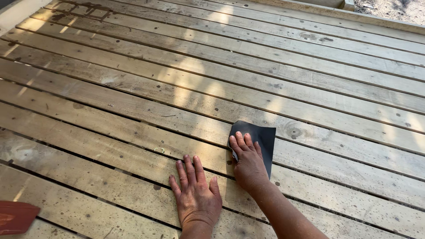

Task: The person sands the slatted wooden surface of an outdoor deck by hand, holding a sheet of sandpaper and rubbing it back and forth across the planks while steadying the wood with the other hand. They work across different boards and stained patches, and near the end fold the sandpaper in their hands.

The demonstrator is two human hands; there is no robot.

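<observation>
Part of the dark sandpaper sheet (261,139) is covered by the right hand (248,163), so its lower left corner can't be made out. A reddish object (17,217) is cut off at the left edge, kind unclear. Both forearms are cropped at the bottom.

A dark grey sheet of sandpaper (261,137) lies flat on a weathered plank of the slatted wooden deck (133,110), right of centre, its near left part covered.
</observation>
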